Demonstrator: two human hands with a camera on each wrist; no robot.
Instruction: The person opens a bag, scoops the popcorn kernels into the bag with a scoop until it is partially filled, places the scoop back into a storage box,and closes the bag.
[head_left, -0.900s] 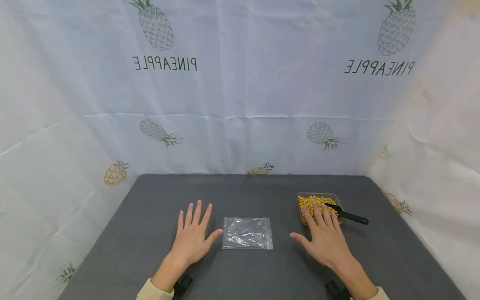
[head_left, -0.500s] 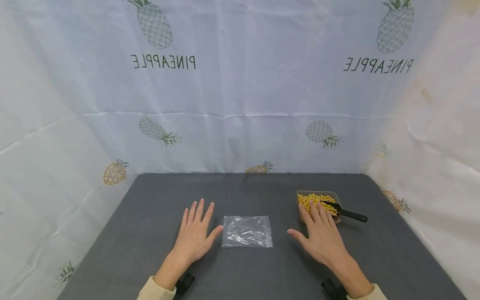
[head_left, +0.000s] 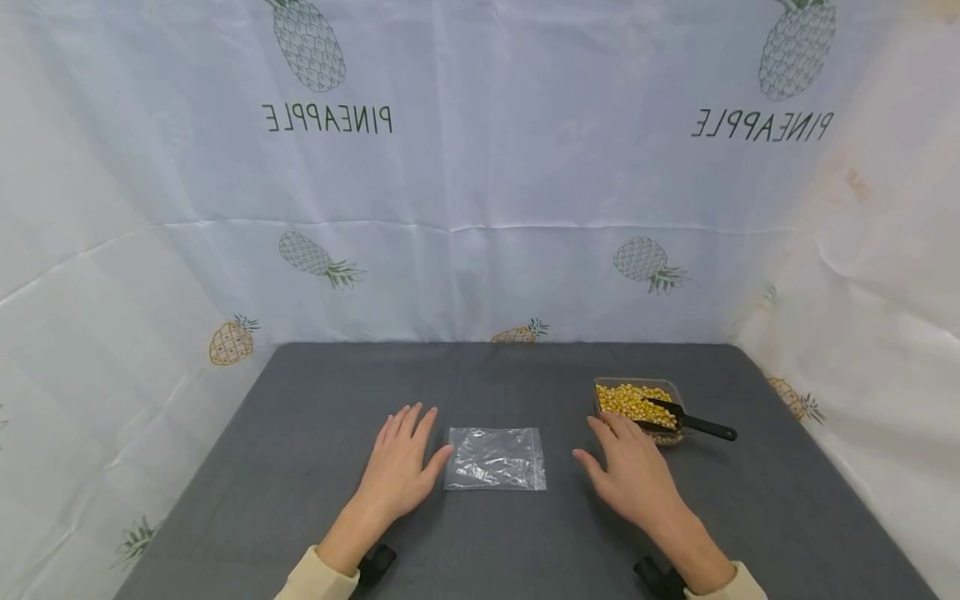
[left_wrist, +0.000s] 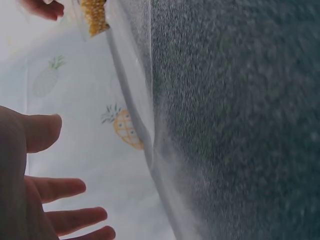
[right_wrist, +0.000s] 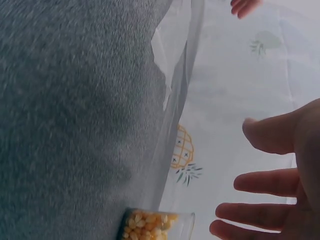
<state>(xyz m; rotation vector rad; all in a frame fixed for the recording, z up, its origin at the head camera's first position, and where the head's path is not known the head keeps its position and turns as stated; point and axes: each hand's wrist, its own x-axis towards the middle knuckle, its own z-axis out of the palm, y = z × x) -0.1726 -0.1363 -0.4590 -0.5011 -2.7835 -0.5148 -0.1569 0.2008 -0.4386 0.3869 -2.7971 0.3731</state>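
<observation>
A clear zip-top plastic bag (head_left: 496, 459) lies flat on the dark grey table between my two hands. My left hand (head_left: 399, 471) is at the bag's left side, fingers extended and thumb pointing toward it, holding nothing. To the bag's right, my right hand (head_left: 636, 475) has its fingers stretched forward, also without anything in them. Just beyond its fingertips stands a clear container (right_wrist: 186, 225) of yellow corn kernels (head_left: 630, 400). A black scoop (head_left: 701, 427) rests in the kernels, its handle sticking out over the right rim.
The grey table (head_left: 495, 550) has rounded far corners. White curtain cloth (head_left: 480, 167) printed with pineapples hangs behind it and along both sides. Beige sleeves (head_left: 318, 575) and black wrist-worn devices (head_left: 377, 565) show at the near edge.
Both hands have shifted slightly inward, and their fingers are less spread. The right fingers have drawn back from over the corn container. The bag, container and scoop stay in place.
</observation>
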